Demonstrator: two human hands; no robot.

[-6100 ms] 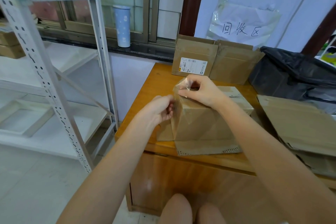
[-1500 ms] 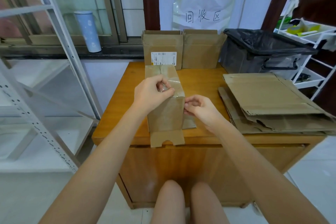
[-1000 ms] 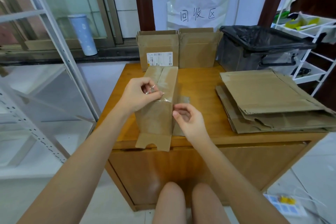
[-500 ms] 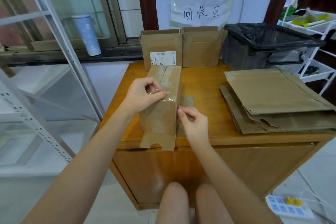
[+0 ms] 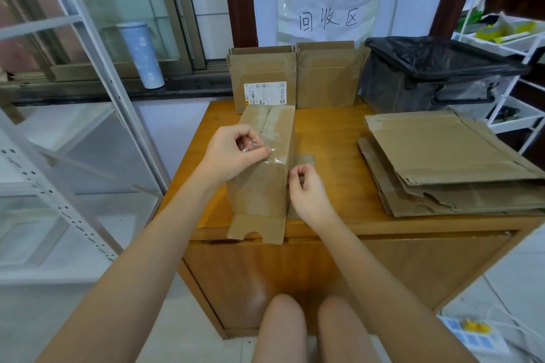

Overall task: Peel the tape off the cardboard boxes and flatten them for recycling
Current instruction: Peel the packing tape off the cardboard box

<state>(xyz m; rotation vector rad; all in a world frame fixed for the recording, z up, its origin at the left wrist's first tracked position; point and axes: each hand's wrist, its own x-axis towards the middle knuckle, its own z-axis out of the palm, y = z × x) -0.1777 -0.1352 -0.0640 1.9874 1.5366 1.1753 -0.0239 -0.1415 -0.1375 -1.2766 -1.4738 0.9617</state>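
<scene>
box between hands; left hand pinches tape, right hand beside.

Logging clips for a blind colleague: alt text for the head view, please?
A person's left hand pinches clear tape on an upright cardboard box while the right hand picks at its side edge. Flattened cardboard lies on the wooden table.

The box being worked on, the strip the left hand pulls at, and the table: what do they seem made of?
Box: brown corrugated cardboard by the look, matt, with scuffed faces and creased flaps. Strip: thin clear plastic tape, glossy and see-through, wrinkled where the left hand pinches it. Table: apparently wood or wood veneer, orange-brown with visible grain and a shiny varnish; which one is not clear.
</scene>
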